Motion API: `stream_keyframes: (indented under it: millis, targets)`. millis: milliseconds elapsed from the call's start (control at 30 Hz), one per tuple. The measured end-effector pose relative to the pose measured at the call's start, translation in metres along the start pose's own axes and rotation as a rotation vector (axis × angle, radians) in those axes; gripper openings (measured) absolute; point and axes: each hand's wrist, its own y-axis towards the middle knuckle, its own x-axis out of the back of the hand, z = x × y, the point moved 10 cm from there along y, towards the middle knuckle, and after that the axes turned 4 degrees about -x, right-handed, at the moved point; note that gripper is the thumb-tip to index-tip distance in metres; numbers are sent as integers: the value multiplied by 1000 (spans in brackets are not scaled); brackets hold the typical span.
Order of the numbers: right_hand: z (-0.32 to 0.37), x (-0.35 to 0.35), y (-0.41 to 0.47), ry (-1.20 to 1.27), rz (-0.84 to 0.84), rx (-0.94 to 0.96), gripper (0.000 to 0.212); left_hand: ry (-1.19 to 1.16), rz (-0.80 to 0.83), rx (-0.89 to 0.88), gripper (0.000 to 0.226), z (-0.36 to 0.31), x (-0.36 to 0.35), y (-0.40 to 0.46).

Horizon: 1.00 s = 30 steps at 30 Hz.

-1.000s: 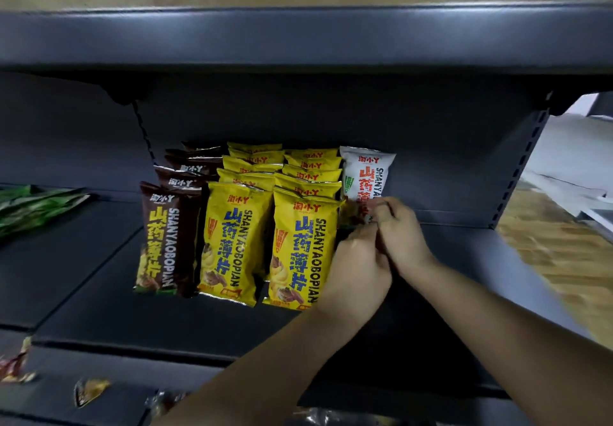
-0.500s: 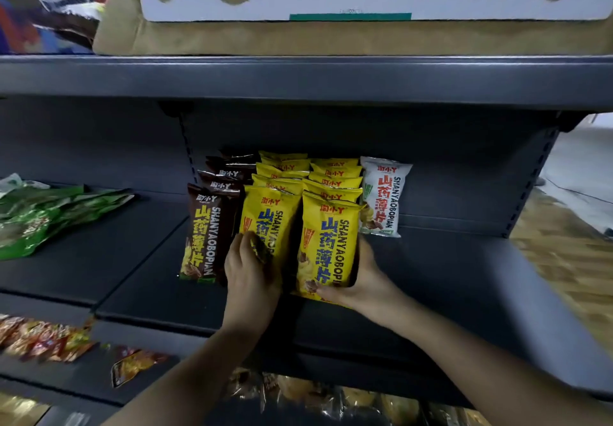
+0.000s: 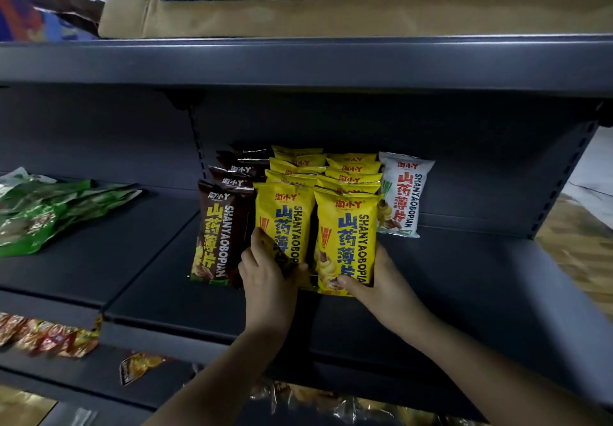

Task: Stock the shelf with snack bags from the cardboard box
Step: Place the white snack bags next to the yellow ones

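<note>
Well off to the left of the left hand, a heap of green bags (image 3: 49,206) lies flat on the neighbouring shelf section. Nearer, just left of that hand, the brown snack bags (image 3: 217,236) stand in a row running back. The left hand (image 3: 268,276) grips the lower part of the front yellow bag (image 3: 285,220) of the left yellow row, fingers curled over its face and thumb round its right edge. Just to its right, the right hand (image 3: 381,279) holds the bottom of the front bag of the right yellow row (image 3: 346,243), thumb across the front, fingers behind where I can't see them. Beyond that hand, further back, a single white bag (image 3: 403,195) stands against the rear panel. All of this sits on the dark shelf (image 3: 464,293); above it, a cardboard box (image 3: 331,17) rests on the upper shelf.

The risk, I'd say, is toppling: these bags stand upright, leaning on one another, so a careless letting-go or a nudge sideways could tip a front bag forward off the shelf edge, or knock the brown row askew. Squeezing hard could also crush the crisps inside.
</note>
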Motion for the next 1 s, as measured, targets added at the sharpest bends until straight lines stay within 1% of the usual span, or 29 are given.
stream_keyframes:
  millis: [200,267,367,433,467,500,567,600,633,667,700,733,767,833,900,1000]
  targets:
    - [-5,-3,-3,-60,-25,-24,55,31,-22,-37,91,-5,2,-2]
    - [-9,-2,-4,-66,-31,-83,51,41,12,-31,93,-4,1,-1]
    - [-16,1,-4,-69,-22,-188,48,34,107,-39,96,-1,-3,-4]
    - [-14,1,-6,-5,0,-215,45,34,150,-58,92,-1,-2,-7]
    - [-11,3,-7,33,-19,-207,46,39,152,-82,86,-2,1,-9]
    - [-6,9,-9,27,-77,-185,47,64,125,-130,77,-6,7,-11]
    - [10,35,-17,-99,-309,-115,56,177,-35,-249,59,-12,29,-13]
    - [25,48,-23,-177,-437,-40,54,220,-126,-261,56,-10,42,-13]
    - [45,55,-28,-237,-516,66,48,238,-204,-239,56,-6,54,-12]
    - [62,53,-30,-288,-525,164,43,237,-242,-187,58,2,62,-9]
    - [78,44,-30,-352,-483,247,40,224,-248,-122,61,12,67,-3]
    - [90,31,-28,-435,-422,321,39,206,-217,-52,66,24,68,3]
    - [101,15,-26,-528,-362,396,39,190,-167,6,73,35,66,9]
    - [116,-17,-25,-725,-280,546,40,166,-65,60,86,48,58,20]
    - [119,-49,-19,-924,-206,636,51,131,-22,69,94,53,54,28]
    - [106,-76,0,-1105,-103,628,76,50,-10,57,95,53,53,35]
